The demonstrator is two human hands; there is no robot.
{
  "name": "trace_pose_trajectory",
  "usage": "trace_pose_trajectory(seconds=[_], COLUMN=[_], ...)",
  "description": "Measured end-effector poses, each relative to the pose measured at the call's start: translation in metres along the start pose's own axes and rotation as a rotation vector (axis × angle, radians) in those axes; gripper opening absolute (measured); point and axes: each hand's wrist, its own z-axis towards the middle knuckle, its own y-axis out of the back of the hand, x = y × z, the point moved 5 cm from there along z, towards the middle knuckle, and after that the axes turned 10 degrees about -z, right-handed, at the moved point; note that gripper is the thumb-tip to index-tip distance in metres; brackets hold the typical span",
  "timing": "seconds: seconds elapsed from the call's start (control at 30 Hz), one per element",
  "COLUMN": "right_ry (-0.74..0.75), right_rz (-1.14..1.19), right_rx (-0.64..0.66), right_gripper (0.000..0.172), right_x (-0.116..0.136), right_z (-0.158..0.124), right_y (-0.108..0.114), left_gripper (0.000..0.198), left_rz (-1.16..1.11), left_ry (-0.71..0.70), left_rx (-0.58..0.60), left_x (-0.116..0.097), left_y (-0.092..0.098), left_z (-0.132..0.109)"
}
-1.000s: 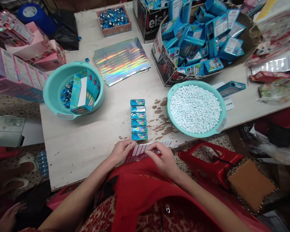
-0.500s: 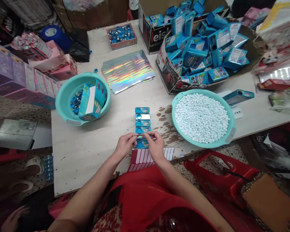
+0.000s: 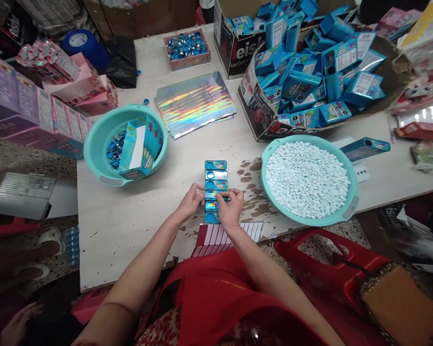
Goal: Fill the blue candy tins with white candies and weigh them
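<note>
A column of several small flat blue tins (image 3: 215,185) lies on the table in front of me. My left hand (image 3: 191,202) has its fingers bent together at the left end of a tin in the lower half of the column. On that tin shows a shiny rainbow strip (image 3: 210,195), partly under my right fingers. My right hand (image 3: 231,207) is closed on the tin's right part, thumb and fingertips pressed down on it. The tin just below carries a shiny rainbow patch (image 3: 212,205). A dark red sheet with pale label strips (image 3: 205,235) lies nearest me, partly behind my right wrist.
A turquoise basin of white candies (image 3: 352,207) stands right; another turquoise basin (image 3: 90,158) holds blue caps and a blue carton at left. Holographic sheets (image 3: 195,103), a small box of caps (image 3: 189,62) and cartons full of blue boxes (image 3: 270,132) lie behind.
Both hands have moved up the column by one tin, to the tin above. The shiny patch on the lower tin, earlier mostly under my fingers, is now uncovered. The view has shifted slightly.
</note>
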Motion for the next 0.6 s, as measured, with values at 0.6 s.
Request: trace_pose_trajectory(seconds=[0.6], right_ry=[-0.121], right_rz=[0.14], right_rx=[0.209], right_gripper=[0.028], right_x=[-0.014], right_z=[0.012], right_y=[0.01], left_gripper=[0.081], left_rz=[-0.011], left_ry=[0.269], left_rx=[-0.127], left_x=[0.014], left_y=[0.003], left_z=[-0.06])
